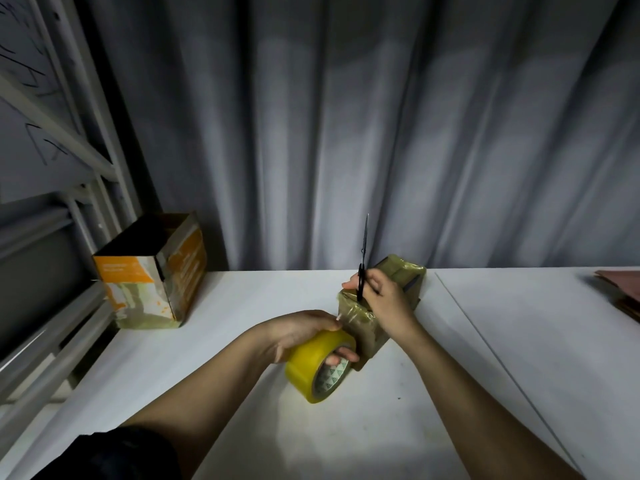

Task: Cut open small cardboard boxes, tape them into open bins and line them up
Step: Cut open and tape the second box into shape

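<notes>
Two hands busy, middle of frame: left hand (pixel 304 336) grips yellow tape roll (pixel 320 367), right hand (pixel 381 299) holds scissors (pixel 363 265) pointing up. Taped box (pixel 363 323) on counter (pixel 242 306) between hands, long side running up-right, right hand nearer. Finished bin (pixel 152 271) far left

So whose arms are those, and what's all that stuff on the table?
They belong to a person wearing a camera on their head, so you see what they see looking down. There is just this one picture, and no robot. The left hand holds a yellow tape roll. The right hand holds black scissors, blades pointing up, and rests on a small box wrapped in shiny tape. A strip of tape seems to run from the roll to that box. Everything sits on a white table. Far left stands an orange and white box with its top open, like a bin. Grey curtains hang behind.
</notes>
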